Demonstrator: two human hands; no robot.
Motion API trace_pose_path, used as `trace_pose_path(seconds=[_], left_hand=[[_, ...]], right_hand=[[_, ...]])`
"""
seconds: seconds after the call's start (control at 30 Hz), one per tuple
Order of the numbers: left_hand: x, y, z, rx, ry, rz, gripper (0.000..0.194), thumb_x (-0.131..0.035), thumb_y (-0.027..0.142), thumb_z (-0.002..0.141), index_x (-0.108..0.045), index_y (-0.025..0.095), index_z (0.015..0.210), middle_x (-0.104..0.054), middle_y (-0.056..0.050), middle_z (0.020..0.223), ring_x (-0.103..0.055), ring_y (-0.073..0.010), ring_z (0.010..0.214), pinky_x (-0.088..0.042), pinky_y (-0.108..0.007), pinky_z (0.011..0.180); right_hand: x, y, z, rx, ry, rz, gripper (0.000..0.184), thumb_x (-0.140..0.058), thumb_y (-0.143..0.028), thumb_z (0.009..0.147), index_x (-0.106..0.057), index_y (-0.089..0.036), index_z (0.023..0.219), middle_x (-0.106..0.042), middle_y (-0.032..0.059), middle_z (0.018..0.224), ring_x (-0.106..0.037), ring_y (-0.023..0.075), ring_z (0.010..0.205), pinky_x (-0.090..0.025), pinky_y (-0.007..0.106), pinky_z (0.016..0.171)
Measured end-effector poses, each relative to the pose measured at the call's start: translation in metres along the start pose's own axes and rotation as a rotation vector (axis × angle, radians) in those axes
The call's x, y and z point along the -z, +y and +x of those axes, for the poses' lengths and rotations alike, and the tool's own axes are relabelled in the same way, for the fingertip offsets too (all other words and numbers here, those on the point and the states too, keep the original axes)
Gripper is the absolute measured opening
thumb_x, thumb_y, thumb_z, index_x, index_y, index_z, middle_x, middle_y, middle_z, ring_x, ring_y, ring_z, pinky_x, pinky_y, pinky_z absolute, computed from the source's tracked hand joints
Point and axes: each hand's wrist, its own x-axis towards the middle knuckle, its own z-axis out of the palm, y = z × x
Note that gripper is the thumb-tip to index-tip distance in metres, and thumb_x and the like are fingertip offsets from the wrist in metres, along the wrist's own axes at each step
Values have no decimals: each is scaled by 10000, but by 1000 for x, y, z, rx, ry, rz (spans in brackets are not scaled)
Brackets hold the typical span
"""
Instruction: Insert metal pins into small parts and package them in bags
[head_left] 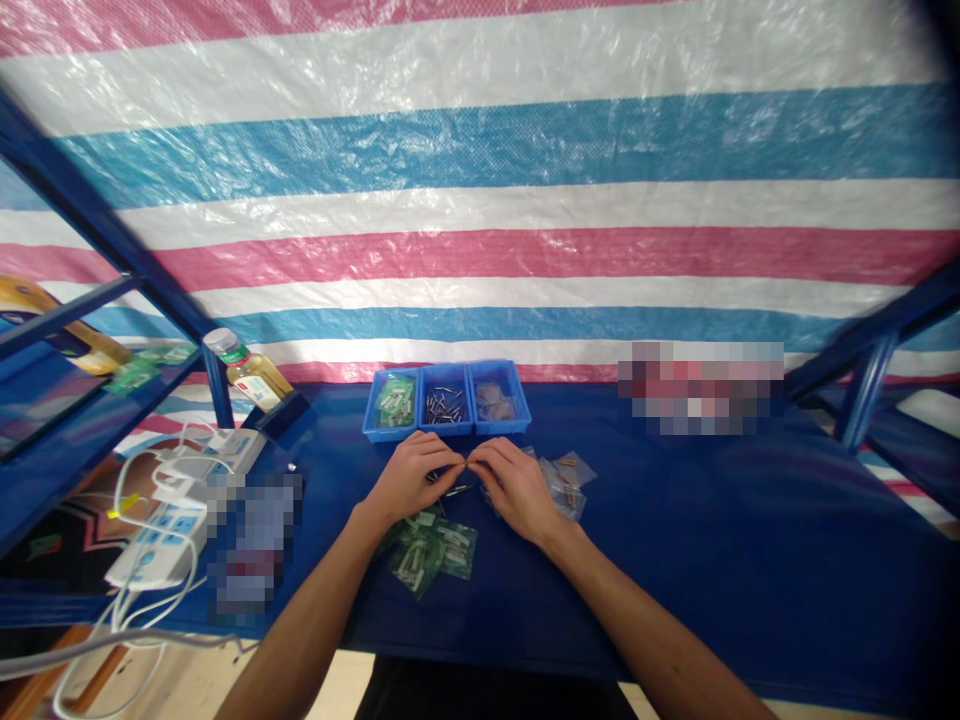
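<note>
My left hand (411,478) and my right hand (514,488) meet above the blue work surface (720,540), their fingertips pinched together on a small item (466,465) too small to make out. Just below them lie a few dark metal pins (457,490). Green-printed plastic packets (429,555) sit under my left wrist, and clear bags (564,487) lie beside my right hand. Ahead stands a blue divided bin (446,398), holding green packets (395,402), metal pins (444,405) and clear bags (495,400) in separate compartments.
A white power strip (156,545) with tangled cables lies at the left, near a pixelated object (251,545). A bottle of yellow liquid (255,372) stands at the back left. Blue shelf frames (866,385) flank the table, with a striped tarp (480,160) behind.
</note>
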Motion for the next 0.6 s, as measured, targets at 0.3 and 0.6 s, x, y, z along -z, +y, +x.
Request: trace_pose_path(seconds=[0.3,0.6], left_hand=[[-1,0,0,-2,28,-31,171,-605,273,1000,-755,195,974,-754,-65,932,-647,-189,882,-496,-363,858],[1,0,0,1,27,-31,172,-601,268,1000,-754,197,965,-756,-67,927,-655,-191,880,-512,-364,857]], right_hand=[[1,1,1,-22,2,-29,153,-521,-262,1055,-661,-241,998,-694,64,957,-644,227,917,-533,370,849],[2,1,0,-3,-17,14,123,-526,-217,1040,-642,-256,1040,-685,57,971,-642,225,927,-531,357,837]])
